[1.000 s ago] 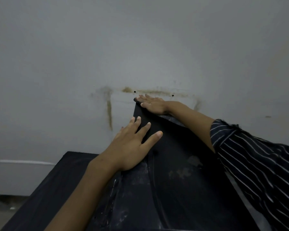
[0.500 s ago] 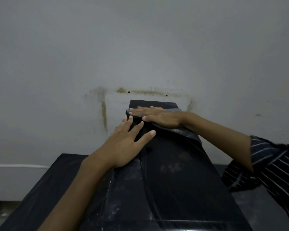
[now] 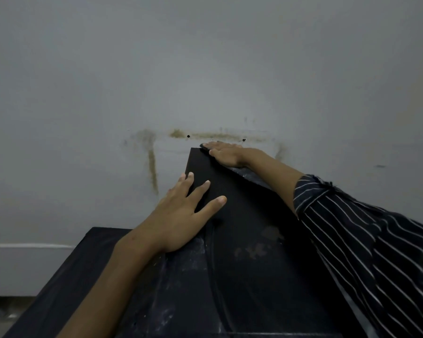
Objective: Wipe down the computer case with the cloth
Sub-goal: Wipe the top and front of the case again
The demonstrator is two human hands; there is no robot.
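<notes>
- The black computer case (image 3: 242, 215) stands on a dark tabletop (image 3: 66, 284) pushed close to a grey wall (image 3: 205, 69), its top panel running away from the person toward that wall.
- The right hand (image 3: 226, 154) lies flat at the far right corner of the panel, fingers straight and close together, pressing down a dark cloth (image 3: 244, 173) of which only a greyish strip shows beside the wrist.
- The left hand (image 3: 181, 215) rests palm-down on the panel's left edge, fingers spread and straight, holding nothing; to my eye it is there to steady the case.
- Pale dust streaks (image 3: 191, 259) and dull smudges (image 3: 259, 247) sit on the nearer half of the panel, so I judge the wiping is only partly done.
- To do this stroke well, I'd keep the right palm flat so the cloth stays spread under it rather than bunching, and draw it along the panel's length in overlapping passes toward the smudged part.
- The left hand should press firmly; the case is tall and narrow, and a hard push at the far end could rock or slide it.
- The striped sleeve (image 3: 352, 240) lies low over the right side of the panel, and I'd lift it clear so it doesn't drag dust back.
</notes>
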